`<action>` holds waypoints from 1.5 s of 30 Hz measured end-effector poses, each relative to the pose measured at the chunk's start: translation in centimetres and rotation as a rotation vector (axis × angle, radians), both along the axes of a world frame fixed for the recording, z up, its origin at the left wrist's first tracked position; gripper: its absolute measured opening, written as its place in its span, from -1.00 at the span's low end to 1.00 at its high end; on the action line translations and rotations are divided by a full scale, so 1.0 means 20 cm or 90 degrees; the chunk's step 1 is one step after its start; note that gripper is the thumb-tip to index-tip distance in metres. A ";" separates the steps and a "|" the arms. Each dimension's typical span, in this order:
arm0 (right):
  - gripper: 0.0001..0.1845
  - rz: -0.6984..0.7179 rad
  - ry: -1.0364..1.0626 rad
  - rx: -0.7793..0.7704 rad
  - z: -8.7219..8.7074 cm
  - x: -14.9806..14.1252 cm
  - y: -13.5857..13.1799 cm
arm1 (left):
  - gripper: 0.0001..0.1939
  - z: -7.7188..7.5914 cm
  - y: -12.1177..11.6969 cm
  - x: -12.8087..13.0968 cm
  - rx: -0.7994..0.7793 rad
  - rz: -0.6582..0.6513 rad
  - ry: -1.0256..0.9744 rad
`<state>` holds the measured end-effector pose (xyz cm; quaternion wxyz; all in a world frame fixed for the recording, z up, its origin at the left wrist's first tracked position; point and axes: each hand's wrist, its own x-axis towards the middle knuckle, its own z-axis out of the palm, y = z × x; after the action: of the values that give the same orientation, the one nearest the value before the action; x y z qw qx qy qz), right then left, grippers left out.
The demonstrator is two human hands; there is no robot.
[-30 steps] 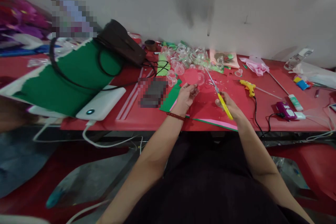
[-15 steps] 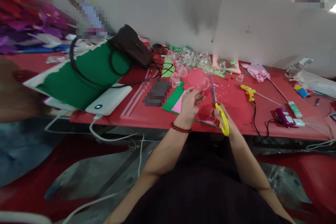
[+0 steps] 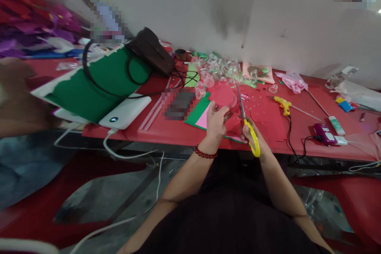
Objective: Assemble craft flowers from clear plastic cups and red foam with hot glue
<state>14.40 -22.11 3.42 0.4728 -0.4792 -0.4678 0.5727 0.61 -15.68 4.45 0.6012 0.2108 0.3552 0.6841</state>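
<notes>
My left hand (image 3: pixel 217 119), a red bead bracelet at its wrist, pinches a round red paper disc (image 3: pixel 222 95) above the table. A clear round rim (image 3: pixel 235 100) shows at the disc's right edge, mostly hidden behind it; it looks like a small plastic cup. Scissors with yellow handles (image 3: pixel 253 139) are in my right hand (image 3: pixel 249 130), which is closed around them. Their blades point up and away, just right of the disc and apart from it. Below lie red paper (image 3: pixel 263 113) with small scraps, and green and pink sheets (image 3: pixel 196 113).
Several clear plastic cups (image 3: pixel 218 67) are heaped by the wall. A yellow glue gun (image 3: pixel 282 105) and a purple box (image 3: pixel 325 134) with cords sit to the right. A dark phone (image 3: pixel 180 104), white power bank (image 3: pixel 125 112), green board (image 3: pixel 104 83) and another person's arm (image 3: pixel 18 95) are left.
My left hand has turned the red disc and brought it slightly lower, so it now covers more of the clear rim. The scissors have barely moved.
</notes>
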 end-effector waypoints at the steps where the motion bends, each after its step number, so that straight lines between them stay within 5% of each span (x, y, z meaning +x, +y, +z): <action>1: -0.10 0.004 0.001 -0.002 0.00 0.00 0.00 | -0.60 0.00 0.00 0.00 0.005 0.001 0.006; 8: -0.05 0.016 -0.024 -0.011 0.03 0.01 0.02 | -0.63 -0.01 0.03 -0.02 -0.012 -0.021 0.011; 17: -0.24 0.003 -0.053 0.012 0.06 0.03 0.00 | -0.66 0.00 0.03 -0.03 -0.031 -0.037 -0.021; 25: -0.12 -0.019 -0.079 -0.022 0.06 0.03 0.00 | -0.65 -0.02 0.05 -0.05 -0.019 -0.052 0.010; 45: -0.25 -0.023 -0.160 -0.003 0.06 0.05 -0.05 | -0.63 -0.01 0.04 -0.09 0.020 -0.006 0.030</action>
<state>15.31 -23.08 4.70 0.4195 -0.5568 -0.5135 0.5003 -1.18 -14.87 4.16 0.5924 0.2378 0.3576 0.6817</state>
